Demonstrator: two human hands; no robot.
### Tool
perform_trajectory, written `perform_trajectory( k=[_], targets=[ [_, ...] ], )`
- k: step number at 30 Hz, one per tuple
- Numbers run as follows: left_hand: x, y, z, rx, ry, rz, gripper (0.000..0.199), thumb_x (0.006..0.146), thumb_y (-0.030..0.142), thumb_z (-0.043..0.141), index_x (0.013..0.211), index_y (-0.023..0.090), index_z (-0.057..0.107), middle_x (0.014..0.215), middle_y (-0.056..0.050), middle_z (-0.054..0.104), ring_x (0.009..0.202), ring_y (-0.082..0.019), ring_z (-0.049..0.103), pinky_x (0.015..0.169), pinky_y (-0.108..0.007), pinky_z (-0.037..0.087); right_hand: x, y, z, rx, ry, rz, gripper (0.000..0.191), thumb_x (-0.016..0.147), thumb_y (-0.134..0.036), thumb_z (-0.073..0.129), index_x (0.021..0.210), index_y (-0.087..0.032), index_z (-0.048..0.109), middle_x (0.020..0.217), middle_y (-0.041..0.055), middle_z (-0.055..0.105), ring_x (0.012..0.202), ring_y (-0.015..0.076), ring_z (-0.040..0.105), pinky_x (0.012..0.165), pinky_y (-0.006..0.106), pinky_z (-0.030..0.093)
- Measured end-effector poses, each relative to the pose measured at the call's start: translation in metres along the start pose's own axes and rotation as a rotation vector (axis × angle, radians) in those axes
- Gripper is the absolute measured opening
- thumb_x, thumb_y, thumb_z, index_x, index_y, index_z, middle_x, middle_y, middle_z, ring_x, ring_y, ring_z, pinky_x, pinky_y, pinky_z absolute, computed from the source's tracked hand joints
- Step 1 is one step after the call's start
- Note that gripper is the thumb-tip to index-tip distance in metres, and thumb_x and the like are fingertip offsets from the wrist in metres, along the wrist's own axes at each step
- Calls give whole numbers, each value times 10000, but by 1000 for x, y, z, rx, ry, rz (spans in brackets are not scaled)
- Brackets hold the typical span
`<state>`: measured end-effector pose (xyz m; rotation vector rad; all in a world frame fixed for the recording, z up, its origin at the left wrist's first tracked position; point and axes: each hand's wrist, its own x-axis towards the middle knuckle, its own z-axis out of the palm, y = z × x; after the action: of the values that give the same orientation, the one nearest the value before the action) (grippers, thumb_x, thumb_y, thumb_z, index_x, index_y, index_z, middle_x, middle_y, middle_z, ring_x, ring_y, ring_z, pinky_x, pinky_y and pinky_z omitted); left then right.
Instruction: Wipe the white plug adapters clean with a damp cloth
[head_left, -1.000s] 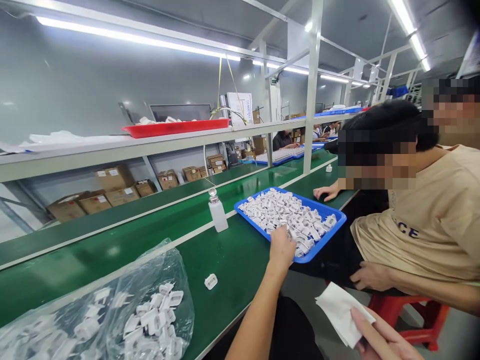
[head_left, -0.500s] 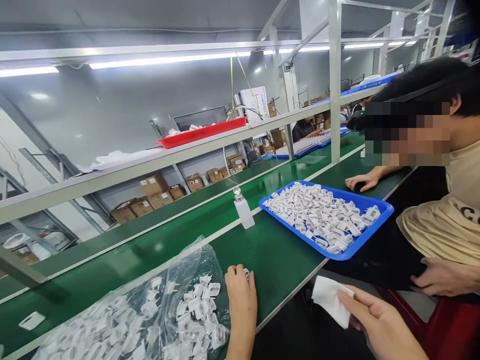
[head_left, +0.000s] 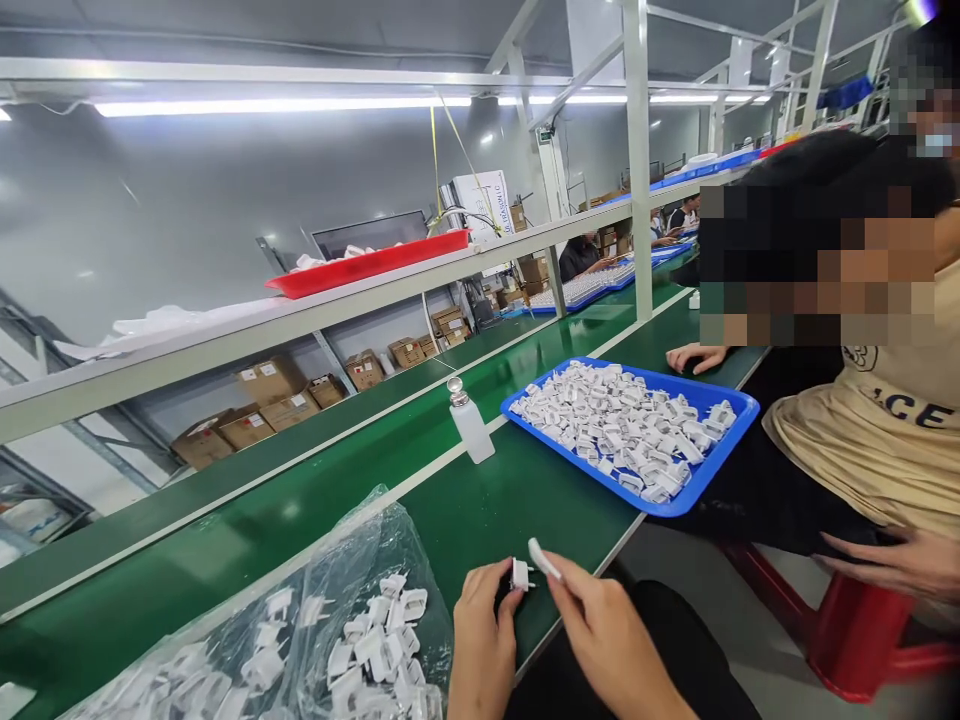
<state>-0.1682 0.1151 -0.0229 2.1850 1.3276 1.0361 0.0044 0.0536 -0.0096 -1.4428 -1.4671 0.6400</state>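
Between the thumb and fingers of my left hand is a small white plug housing, its pins pointing right. My right hand pinches a folded white cloth, seen nearly edge-on, just right of the pins; a small gap shows between them. Left of my hands lies a clear plastic bag with many similar white plug housings in it. Beyond my hands, a blue tray is heaped with more of these parts.
A translucent pump bottle stands on the green bench. A co-worker sits at the right, one hand on the bench, above a red stool. Overhead, a shelf carries a red tray.
My left hand has raised a plug housing from beside the bag. My right hand has brought the cloth left, close to it. The view has shifted somewhat to the right.
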Motion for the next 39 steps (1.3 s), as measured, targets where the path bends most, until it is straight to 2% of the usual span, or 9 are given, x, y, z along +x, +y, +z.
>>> perform_trajectory(
  k=[4, 9, 16, 20, 23, 27, 32, 36, 39],
  targets=[
    [4, 2, 2, -28, 3, -30, 316, 876, 185, 502, 1086, 202, 739, 1004, -97, 773, 931, -252, 726, 841, -419, 590, -1, -4, 27, -22, -73, -82, 462, 1051, -231, 347, 1440, -265, 594, 1117, 70, 805, 941, 219, 778, 783, 269, 542],
    [14, 0, 1, -38, -14, -82, 331, 827, 219, 485, 986, 207, 775, 811, -68, 727, 763, -251, 697, 716, -396, 565, 7, -12, 36, -188, -74, -68, 476, 1035, -202, 364, 1467, -207, 564, 991, 128, 820, 826, 296, 795, 674, 317, 539],
    [11, -13, 5, 41, 75, -151, 354, 823, 314, 460, 993, 181, 741, 858, -91, 725, 825, -289, 703, 743, -427, 555, 19, -20, 43, -302, -53, -90, 455, 1014, -177, 386, 1414, -197, 602, 913, 116, 821, 772, 287, 796, 637, 299, 525],
    [11, -13, 5, 45, 80, -143, 326, 798, 275, 453, 978, 201, 715, 900, -81, 710, 851, -279, 691, 766, -422, 551, 9, -19, 45, -317, -60, -122, 503, 992, -170, 394, 1473, -164, 542, 927, 123, 821, 744, 292, 792, 587, 293, 501],
    [12, -11, 3, -29, 74, -146, 262, 769, 283, 491, 929, 228, 692, 979, -75, 708, 844, -257, 686, 770, -408, 557, -4, -17, 43, -315, -53, -125, 501, 975, -175, 396, 1443, -118, 568, 867, 132, 815, 691, 301, 783, 549, 297, 469],
    [12, -9, 3, -41, 54, -204, 258, 755, 394, 572, 919, 236, 694, 979, -71, 743, 809, -271, 688, 779, -439, 558, -14, -10, 38, -260, 11, -99, 466, 1016, -191, 334, 1388, -153, 614, 859, 91, 810, 656, 232, 767, 562, 266, 451],
    [11, -8, 4, -21, 16, -182, 327, 742, 391, 593, 999, 240, 730, 990, -68, 784, 891, -286, 723, 839, -448, 577, -11, -9, 32, -199, 47, -105, 454, 1047, -220, 319, 1400, -181, 601, 903, 76, 811, 711, 220, 773, 594, 256, 460],
    [10, -10, 1, -34, 22, -141, 335, 736, 379, 605, 994, 240, 766, 955, -57, 807, 850, -268, 758, 796, -412, 609, -5, -12, 29, -174, 17, -136, 450, 1019, -182, 373, 1408, -249, 589, 928, 37, 815, 735, 212, 779, 612, 243, 468],
    [9, -8, -2, -23, 23, -111, 334, 744, 399, 618, 987, 243, 786, 918, -43, 816, 831, -262, 772, 767, -389, 622, -1, -14, 29, -180, 9, -126, 442, 1000, -162, 387, 1374, -230, 613, 898, 41, 811, 724, 222, 778, 602, 248, 467]
  ],
)
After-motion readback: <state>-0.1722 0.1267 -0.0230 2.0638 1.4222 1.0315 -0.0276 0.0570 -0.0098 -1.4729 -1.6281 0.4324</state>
